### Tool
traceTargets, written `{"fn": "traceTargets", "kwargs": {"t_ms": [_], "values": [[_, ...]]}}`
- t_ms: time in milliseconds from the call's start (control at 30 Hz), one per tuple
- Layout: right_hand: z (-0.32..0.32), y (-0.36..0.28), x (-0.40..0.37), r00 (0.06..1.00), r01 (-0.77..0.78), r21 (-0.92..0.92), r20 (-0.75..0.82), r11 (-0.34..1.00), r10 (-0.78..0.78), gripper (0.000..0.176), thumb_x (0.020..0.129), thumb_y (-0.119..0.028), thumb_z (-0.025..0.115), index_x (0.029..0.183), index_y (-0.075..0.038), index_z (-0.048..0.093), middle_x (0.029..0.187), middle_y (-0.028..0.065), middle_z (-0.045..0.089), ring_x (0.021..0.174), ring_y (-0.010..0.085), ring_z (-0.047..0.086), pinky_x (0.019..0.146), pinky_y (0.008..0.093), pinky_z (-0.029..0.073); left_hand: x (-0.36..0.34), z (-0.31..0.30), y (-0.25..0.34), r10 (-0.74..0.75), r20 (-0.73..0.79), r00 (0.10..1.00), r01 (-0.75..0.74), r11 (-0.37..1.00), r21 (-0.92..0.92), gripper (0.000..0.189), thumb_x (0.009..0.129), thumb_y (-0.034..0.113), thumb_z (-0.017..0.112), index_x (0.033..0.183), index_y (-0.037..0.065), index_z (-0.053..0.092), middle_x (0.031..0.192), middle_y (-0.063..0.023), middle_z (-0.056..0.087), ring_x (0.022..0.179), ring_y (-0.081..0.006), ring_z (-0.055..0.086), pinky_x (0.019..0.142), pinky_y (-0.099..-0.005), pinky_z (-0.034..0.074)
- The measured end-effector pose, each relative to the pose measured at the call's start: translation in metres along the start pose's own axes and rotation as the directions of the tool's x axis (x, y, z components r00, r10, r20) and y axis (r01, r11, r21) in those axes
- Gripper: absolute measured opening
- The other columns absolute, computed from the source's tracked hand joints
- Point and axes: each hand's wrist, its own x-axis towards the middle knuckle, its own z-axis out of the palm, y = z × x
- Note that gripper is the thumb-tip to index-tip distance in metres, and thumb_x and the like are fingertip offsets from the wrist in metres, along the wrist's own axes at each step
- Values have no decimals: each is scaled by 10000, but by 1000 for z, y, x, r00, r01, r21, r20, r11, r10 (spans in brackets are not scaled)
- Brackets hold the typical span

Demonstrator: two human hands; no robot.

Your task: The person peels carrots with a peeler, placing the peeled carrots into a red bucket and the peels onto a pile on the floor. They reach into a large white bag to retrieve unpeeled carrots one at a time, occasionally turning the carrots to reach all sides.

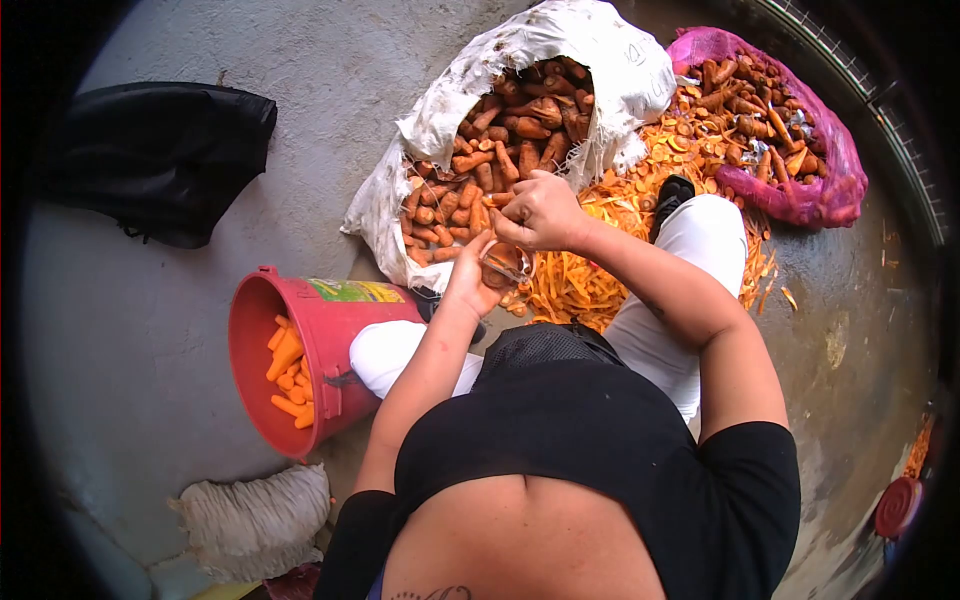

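Note:
My left hand [476, 278] is closed around a small object with a shiny curved rim [508, 262], too unclear to name. Just above it, my right hand [541, 212] is curled into a pinch, its fingertips close to my left fingers; what it grips is hidden. Beyond both hands, unpeeled carrots [475, 195] fill an open white sack [440, 108]. Orange peelings [572, 292] are heaped on the floor beside and below my right forearm.
A red bucket [345, 345] with peeled carrots [288, 352] stands at the left. Carrot pieces lie in a pink mesh sack [843, 190] at the upper right. A black cloth [165, 155] and a rolled whitish sack [255, 522] are on the floor at the left.

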Motion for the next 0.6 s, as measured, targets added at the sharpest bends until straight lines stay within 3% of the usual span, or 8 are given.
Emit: {"fn": "traceTargets", "kwargs": {"t_ms": [200,333,433,467,600], "values": [[6,1,2,998,31,106,-59,994,-24,237,697,-227,608,482,-128,602,479,71,503,472,255,508,483,369,365,0,-3,0,62,29,998,-63,998,18,302,958,304,412,1069,60,550,977,-80,630,883,-202,631,758,-367,549],[14,7,2,999,-36,56,-30,998,38,309,743,-306,585,495,-131,635,449,65,503,458,248,512,546,335,413,-8,3,2,110,8,994,-111,994,26,323,968,317,396,1088,54,539,997,-81,624,848,-186,629,718,-343,550],[8,22,6,992,-125,-20,-19,992,125,321,771,-317,538,534,-144,667,459,69,530,460,264,523,561,335,442,-17,1,3,180,121,976,-198,967,162,336,972,318,399,1126,45,521,977,-80,610,808,-165,620,658,-302,543],[4,31,11,990,-140,-24,-25,990,140,327,772,-332,537,541,-144,670,479,67,550,469,269,531,569,345,447,-18,-3,1,109,105,988,-125,979,159,351,969,315,421,1169,38,503,942,-75,594,787,-147,607,615,-263,529],[3,44,14,982,-184,-110,-73,977,176,361,786,-381,533,556,-144,677,518,71,584,508,279,561,576,365,463,-26,-2,1,123,168,978,-147,979,139,371,960,325,454,1185,32,496,924,-72,583,780,-143,605,608,-256,525]]}}
